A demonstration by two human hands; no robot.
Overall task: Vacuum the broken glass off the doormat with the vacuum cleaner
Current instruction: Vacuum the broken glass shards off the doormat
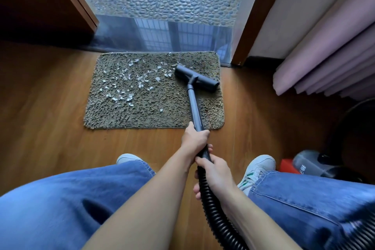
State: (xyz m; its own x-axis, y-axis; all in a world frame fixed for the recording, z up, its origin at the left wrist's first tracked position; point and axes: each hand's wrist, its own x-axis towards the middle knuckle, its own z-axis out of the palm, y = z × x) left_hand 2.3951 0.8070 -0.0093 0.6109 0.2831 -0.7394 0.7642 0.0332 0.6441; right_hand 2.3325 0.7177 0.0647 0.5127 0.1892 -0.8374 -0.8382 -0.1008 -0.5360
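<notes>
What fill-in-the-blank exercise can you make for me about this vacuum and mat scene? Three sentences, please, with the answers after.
1. The nozzle rests on the ____ half of the mat, beside the glass.
2. The left hand and the right hand both grip the vacuum; the ____ one is nearer the nozzle.
3. The hose is ____ in colour.

Missing words: right; left; black.
</notes>
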